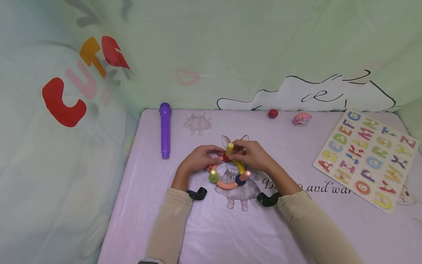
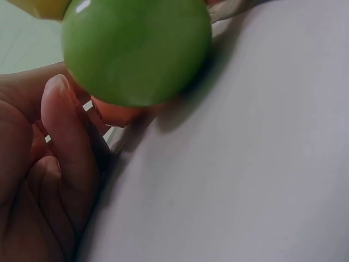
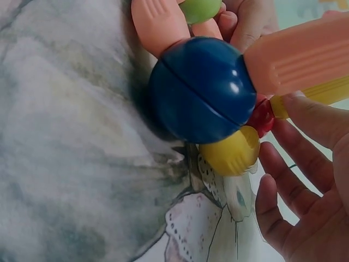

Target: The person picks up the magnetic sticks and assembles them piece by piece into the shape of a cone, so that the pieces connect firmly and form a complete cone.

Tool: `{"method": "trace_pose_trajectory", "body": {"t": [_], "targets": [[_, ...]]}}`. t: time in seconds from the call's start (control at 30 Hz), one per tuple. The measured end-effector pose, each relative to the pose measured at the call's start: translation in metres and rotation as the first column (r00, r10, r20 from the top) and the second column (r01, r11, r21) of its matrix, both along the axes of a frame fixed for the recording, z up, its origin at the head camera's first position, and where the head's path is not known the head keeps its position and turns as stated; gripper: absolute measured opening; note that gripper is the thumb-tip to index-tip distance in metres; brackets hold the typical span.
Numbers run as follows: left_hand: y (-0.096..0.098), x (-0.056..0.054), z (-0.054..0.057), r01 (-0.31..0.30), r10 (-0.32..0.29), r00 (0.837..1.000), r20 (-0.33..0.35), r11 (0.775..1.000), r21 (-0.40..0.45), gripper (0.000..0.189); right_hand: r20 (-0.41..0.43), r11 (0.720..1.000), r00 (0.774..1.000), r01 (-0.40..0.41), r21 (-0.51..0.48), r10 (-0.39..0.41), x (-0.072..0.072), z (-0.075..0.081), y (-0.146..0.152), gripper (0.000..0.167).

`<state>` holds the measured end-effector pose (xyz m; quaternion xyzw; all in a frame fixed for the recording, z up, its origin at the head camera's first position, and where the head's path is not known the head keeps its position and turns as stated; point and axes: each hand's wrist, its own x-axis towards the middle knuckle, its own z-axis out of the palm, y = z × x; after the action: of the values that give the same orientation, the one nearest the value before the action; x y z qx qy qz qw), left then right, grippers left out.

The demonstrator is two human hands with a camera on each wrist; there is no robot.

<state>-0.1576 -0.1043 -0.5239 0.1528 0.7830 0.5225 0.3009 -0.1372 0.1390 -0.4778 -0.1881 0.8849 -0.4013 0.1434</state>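
Note:
A ring of curved rods and balls lies on the printed cloth in front of me, with short straight rods standing up from its balls. The red ball [image 1: 225, 157] is at the back with an upright yellow rod [image 1: 229, 148]; the green ball [image 1: 214, 178] and blue ball [image 1: 240, 180] are nearer. My left hand [image 1: 199, 158] grips the ring's orange curved rod on the left, fingertips by the red ball. With thumb and fingers, my right hand [image 1: 253, 154] pinches the base of the yellow rod. In the right wrist view, a yellow curved rod [image 3: 230, 153] shows beneath the blue ball.
A purple toy microphone [image 1: 165, 130] lies at the back left. Toward the back edge are a small red ball-shaped thing [image 1: 273, 113] and a pink toy [image 1: 301, 118]. A wooden alphabet puzzle board [image 1: 366, 161] lies at the right. Fabric curtains hang behind and at the left.

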Motion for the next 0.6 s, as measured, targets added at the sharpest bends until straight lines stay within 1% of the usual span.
{"method": "trace_pose_trajectory", "body": {"t": [0.13, 0.33, 0.47, 0.6], "targets": [[0.0000, 0.0001, -0.0003, 0.001, -0.001, 1.000, -0.007, 1.000, 0.001, 0.035, 0.003, 1.000, 1.000, 0.002, -0.006, -0.002, 0.0007, 0.0001, 0.0002, 0.022], [-0.0005, 0.0000, -0.0004, 0.004, -0.004, 1.000, 0.001, 1.000, 0.007, 0.036, 0.022, 1.000, 1.000, 0.003, -0.019, -0.003, 0.0006, 0.0005, 0.0007, 0.024], [-0.0005, 0.0000, -0.0005, 0.011, -0.011, 1.000, -0.012, 1.000, 0.012, 0.036, 0.032, 1.000, 0.999, 0.004, -0.016, -0.003, 0.0001, -0.0005, 0.0022, 0.027], [-0.0002, 0.0000, 0.0000, 0.010, -0.010, 1.000, -0.012, 1.000, 0.005, 0.036, 0.078, 1.000, 0.996, 0.031, -0.005, -0.030, -0.0009, -0.0016, 0.0084, 0.033]]}}
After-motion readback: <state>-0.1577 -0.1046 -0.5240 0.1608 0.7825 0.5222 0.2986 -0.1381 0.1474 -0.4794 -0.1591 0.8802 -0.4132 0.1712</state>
